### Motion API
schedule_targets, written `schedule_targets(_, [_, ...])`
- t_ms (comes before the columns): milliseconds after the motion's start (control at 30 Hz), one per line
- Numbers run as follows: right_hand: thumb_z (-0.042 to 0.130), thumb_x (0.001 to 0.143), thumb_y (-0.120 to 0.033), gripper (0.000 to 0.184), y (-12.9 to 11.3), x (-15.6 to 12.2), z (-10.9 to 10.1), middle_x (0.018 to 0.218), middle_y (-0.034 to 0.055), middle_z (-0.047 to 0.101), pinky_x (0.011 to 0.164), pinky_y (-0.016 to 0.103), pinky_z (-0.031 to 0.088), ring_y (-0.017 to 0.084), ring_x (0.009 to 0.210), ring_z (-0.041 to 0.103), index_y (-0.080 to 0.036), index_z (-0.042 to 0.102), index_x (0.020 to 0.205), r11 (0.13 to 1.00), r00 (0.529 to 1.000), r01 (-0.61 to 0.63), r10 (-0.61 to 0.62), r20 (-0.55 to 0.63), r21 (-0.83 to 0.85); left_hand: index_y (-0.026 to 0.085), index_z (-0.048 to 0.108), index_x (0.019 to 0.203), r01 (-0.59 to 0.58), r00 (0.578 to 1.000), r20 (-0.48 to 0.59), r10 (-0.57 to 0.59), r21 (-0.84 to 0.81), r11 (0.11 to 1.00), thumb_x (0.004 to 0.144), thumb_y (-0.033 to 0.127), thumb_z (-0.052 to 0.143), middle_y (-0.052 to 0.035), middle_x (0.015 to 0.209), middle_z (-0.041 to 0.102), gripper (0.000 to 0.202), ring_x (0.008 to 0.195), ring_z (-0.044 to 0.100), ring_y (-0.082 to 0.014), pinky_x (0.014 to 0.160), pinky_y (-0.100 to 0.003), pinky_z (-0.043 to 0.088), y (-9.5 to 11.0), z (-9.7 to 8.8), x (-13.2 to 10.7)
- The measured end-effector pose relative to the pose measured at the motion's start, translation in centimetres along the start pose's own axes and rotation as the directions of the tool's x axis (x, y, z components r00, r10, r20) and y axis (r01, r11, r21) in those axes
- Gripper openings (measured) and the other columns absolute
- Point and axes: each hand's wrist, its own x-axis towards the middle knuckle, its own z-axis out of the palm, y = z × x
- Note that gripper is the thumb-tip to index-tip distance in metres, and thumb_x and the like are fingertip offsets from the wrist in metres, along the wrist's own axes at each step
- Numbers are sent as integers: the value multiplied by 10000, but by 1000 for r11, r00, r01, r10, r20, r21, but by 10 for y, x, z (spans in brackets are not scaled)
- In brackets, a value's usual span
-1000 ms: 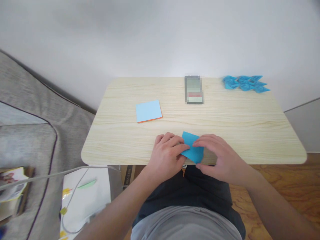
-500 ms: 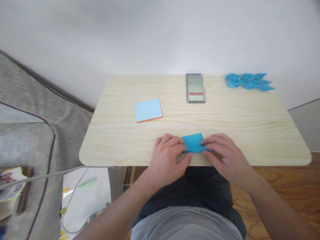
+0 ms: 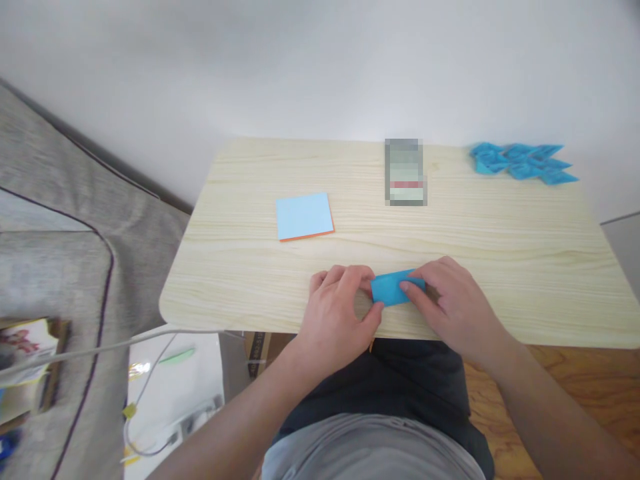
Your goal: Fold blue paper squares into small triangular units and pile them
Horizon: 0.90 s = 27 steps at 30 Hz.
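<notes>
A bright blue paper (image 3: 391,289), folded into a narrow strip, lies flat near the front edge of the wooden table (image 3: 500,253). My left hand (image 3: 339,313) pinches its left end with curled fingers. My right hand (image 3: 450,303) presses its right end with thumb and fingertips. Both hands rest on the tabletop on either side of the strip.
A pad of light blue square paper (image 3: 305,216) lies at the middle left of the table. A phone (image 3: 405,171) lies at the back middle. A pile of several folded blue paper pieces (image 3: 523,163) sits at the back right corner. A grey sofa (image 3: 55,253) stands to the left.
The blue paper went from a tilted sheet held partly off the table edge to a narrow strip folded flat on the table. Both hands moved in over it.
</notes>
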Motion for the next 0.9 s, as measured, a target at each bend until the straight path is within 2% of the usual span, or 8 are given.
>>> schedule_targets(300, [626, 964, -394, 198, -2, -4, 15, 890, 59, 655, 801, 406, 421, 248, 904, 568, -203, 652, 918, 998, 993, -41, 34, -116, -53, 244, 688, 1075, -64, 998, -10, 65, 83, 994, 916, 350, 665, -38, 1147, 700, 193, 1106, 573, -249, 971, -451, 395, -3, 2, 0])
schedule_targets(467, [662, 939, -398, 194, -4, -2, 17, 869, 55, 660, 802, 411, 411, 251, 888, 571, -209, 664, 898, 995, 990, -63, 53, -127, -73, 248, 719, 1046, -98, 993, -64, 103, 77, 992, 909, 286, 688, -21, 1144, 725, 146, 1089, 590, -228, 974, -441, 409, -7, 3, -6])
schedule_targets(600, [679, 929, -385, 174, -4, -2, 18, 882, 51, 668, 808, 414, 411, 249, 887, 575, -212, 669, 910, 995, 990, -72, 63, -125, -67, 274, 728, 1067, -117, 986, -105, 126, 86, 989, 874, 220, 733, 23, 1186, 743, 200, 1126, 603, -227, 997, -446, 412, -11, 3, -12])
schedule_targets(900, [672, 939, -347, 140, -3, -2, 17, 906, 55, 675, 808, 416, 420, 243, 890, 589, -208, 672, 947, 997, 992, -48, 40, -121, -64, 277, 737, 1113, -112, 989, -84, 119, 79, 991, 870, 230, 745, 24, 1220, 744, 248, 1150, 610, -248, 1003, -461, 407, -9, 4, -11])
